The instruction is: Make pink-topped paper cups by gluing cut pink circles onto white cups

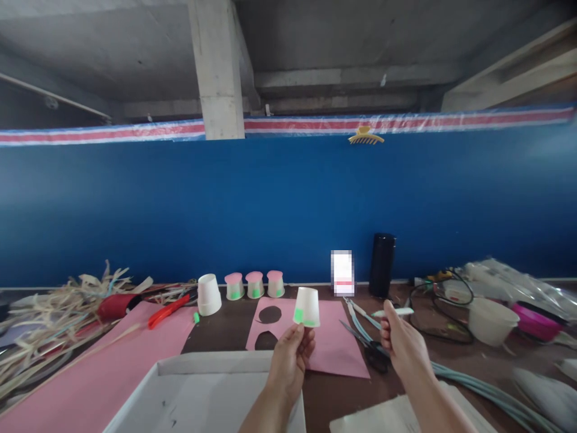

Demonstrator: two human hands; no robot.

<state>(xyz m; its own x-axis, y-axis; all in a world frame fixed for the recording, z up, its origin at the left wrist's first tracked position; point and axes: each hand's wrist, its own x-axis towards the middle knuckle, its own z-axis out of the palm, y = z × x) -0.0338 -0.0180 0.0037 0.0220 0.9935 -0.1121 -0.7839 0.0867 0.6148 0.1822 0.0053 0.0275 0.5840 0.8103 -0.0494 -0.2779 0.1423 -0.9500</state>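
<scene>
Upside down in my left hand [292,355] is a white paper cup [307,304], pinched near its wide rim, with bright green patches along that edge. My right hand [403,340], closed apart from the cup, grips a white and pale green marker [399,312] lying crosswise under the thumb. Behind them stand three upturned cups [255,285] with pink paper on top and green patches low on their sides. A stack of plain white cups [209,294] is left of those. Beneath my hands lies a pink sheet [331,343] with two round holes cut in it.
Scissors [375,355] lie beside my right hand, near bundled grey-blue cords [469,383]. A white box lid [216,397] sits in front. Left are a red-handled tool [167,312] and shredded strips [40,337]. A black bottle [382,266] and white tub [492,322] stand right.
</scene>
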